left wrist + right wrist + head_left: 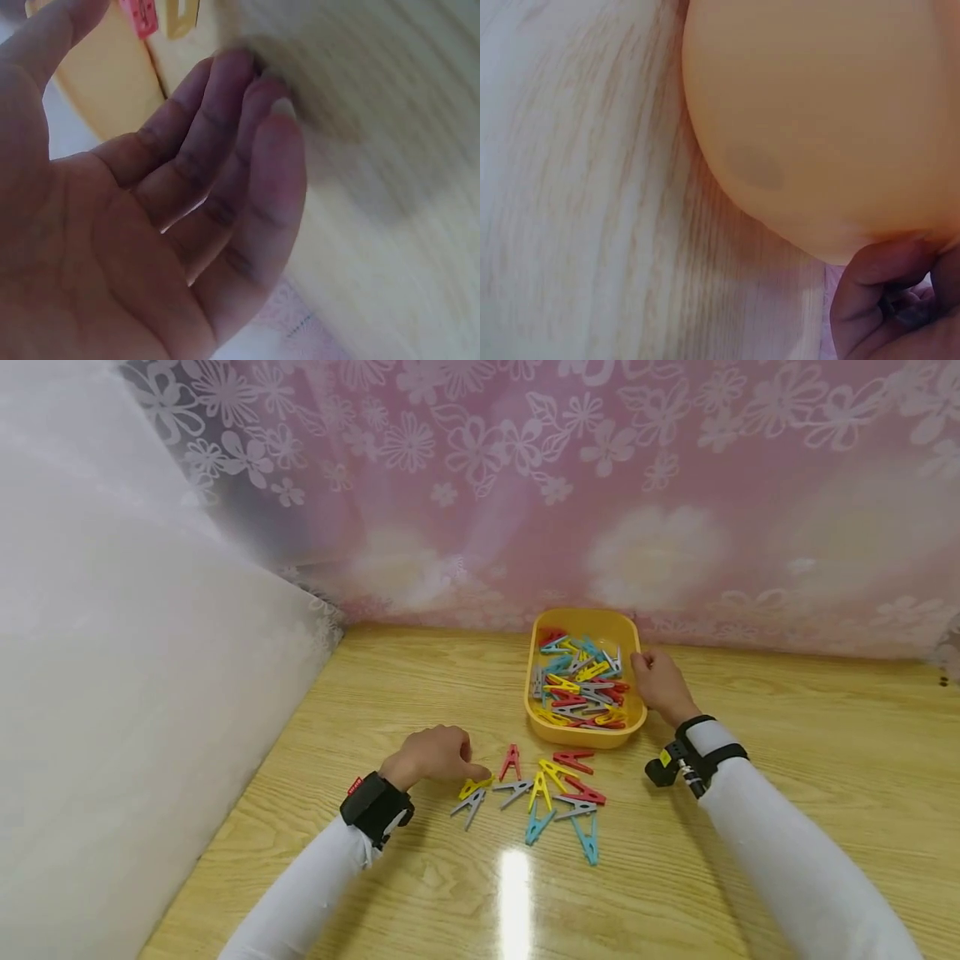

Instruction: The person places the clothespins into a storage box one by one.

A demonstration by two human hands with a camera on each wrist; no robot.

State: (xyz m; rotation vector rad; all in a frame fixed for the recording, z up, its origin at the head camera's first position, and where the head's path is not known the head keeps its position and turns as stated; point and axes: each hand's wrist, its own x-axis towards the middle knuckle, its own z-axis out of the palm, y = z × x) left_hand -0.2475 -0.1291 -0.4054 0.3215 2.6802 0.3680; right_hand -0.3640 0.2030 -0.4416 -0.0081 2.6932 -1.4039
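Observation:
A yellow plastic basin full of red, yellow, blue and grey clothespins stands near the back of the table. My right hand grips its right rim. In the right wrist view, the fingers curl at the edge of the basin's smooth outer wall. The left hand hovers just over a yellow clothespin at the left end of a loose group. In the left wrist view, its fingers bend gently, thumb apart, with nothing between them. A grey clothespin lies beside the yellow one.
Several more clothespins lie scattered in front of the basin, including a red one and a blue one. A pink flowered curtain closes off the back of the wooden table. White sheeting hangs at left.

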